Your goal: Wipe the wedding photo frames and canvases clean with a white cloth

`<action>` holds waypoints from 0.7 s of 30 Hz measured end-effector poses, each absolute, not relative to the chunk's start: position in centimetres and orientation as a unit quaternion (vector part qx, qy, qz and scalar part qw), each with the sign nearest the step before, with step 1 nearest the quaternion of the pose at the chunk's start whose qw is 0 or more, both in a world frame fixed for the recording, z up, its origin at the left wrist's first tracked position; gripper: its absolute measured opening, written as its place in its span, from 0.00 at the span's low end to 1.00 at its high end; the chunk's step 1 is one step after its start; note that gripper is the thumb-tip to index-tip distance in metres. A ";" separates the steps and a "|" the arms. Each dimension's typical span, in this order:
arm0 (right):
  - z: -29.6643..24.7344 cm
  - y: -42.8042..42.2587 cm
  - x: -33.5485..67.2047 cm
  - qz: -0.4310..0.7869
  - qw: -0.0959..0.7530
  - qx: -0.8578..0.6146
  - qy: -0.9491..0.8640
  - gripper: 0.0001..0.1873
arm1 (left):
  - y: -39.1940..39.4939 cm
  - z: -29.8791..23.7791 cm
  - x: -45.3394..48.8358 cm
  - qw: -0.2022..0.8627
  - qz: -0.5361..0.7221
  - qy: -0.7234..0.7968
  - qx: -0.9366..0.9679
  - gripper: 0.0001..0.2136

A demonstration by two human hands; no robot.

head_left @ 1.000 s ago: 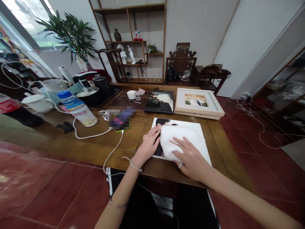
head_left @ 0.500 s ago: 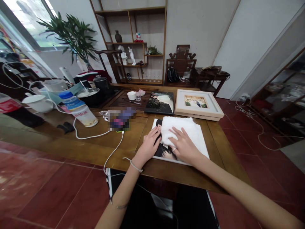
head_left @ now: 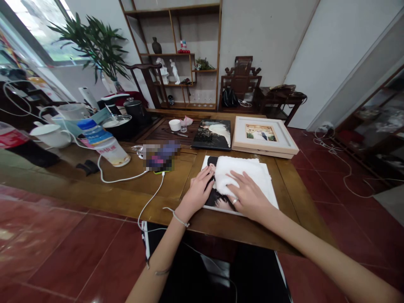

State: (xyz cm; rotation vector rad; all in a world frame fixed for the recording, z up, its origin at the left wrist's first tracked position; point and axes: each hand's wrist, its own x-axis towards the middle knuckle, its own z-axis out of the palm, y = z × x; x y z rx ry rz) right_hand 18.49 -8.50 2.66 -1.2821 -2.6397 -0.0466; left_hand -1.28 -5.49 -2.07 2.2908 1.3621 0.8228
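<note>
On the table in front of me lies a white-edged photo print (head_left: 224, 204) with a dark-haired figure on it. A folded white towel (head_left: 225, 168) covers much of its surface. My right hand (head_left: 248, 191), with a ring on one finger, presses the towel down, its fingers spread over the cloth and some fluffy fabric bunched near the thumb. My left hand (head_left: 198, 189) rests on the print's left edge, fingers extended, just left of the towel. The part of the picture under the towel is hidden.
Behind the print lie a dark photo panel (head_left: 212, 134) and a pale framed photo (head_left: 265, 135). Leftward are a blurred-out object (head_left: 161, 156) on a white cable, a blue-capped bottle (head_left: 107, 145), a cola bottle (head_left: 27, 147) and a white teapot (head_left: 50, 135). A small white cup (head_left: 174, 125) sits farther back.
My right hand and the towel have shifted slightly to the right across the print. My left hand stays in place on the left edge.
</note>
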 end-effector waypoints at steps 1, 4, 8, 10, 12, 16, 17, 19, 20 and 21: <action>2.6 -7.7 18.6 -0.022 0.099 -0.444 -0.890 0.17 | -5.5 -2.0 -1.2 0.174 0.292 0.481 0.808 0.20; 2.6 -5.9 18.7 -0.036 0.098 -0.459 -0.882 0.17 | -5.5 -2.1 -1.2 0.172 0.298 0.477 0.809 0.19; 2.7 -5.4 18.5 -0.038 0.096 -0.450 -0.887 0.17 | -5.5 -2.2 -1.3 0.174 0.303 0.475 0.808 0.19; 2.6 -6.1 18.5 -0.034 0.091 -0.440 -0.893 0.16 | -5.5 -2.2 -1.3 0.176 0.305 0.473 0.808 0.19; 2.4 -7.2 18.4 -0.028 0.089 -0.425 -0.900 0.17 | -5.4 -2.2 -1.3 0.176 0.305 0.471 0.809 0.20; 2.1 -10.6 18.5 -0.008 0.107 -0.392 -0.914 0.16 | -5.4 -2.2 -1.4 0.180 0.302 0.467 0.811 0.21; 2.1 -11.4 18.5 0.002 0.108 -0.385 -0.917 0.15 | -5.4 -2.2 -1.4 0.182 0.299 0.465 0.813 0.21; 2.2 -12.6 18.7 0.019 0.105 -0.373 -0.922 0.14 | -5.5 -2.2 -1.5 0.185 0.291 0.463 0.817 0.21; 2.3 -12.9 18.8 0.026 0.103 -0.368 -0.924 0.14 | -5.5 -2.2 -1.5 0.184 0.288 0.464 0.817 0.20; 2.4 -13.1 18.9 0.030 0.103 -0.363 -0.926 0.14 | -5.5 -2.2 -1.5 0.183 0.288 0.465 0.817 0.20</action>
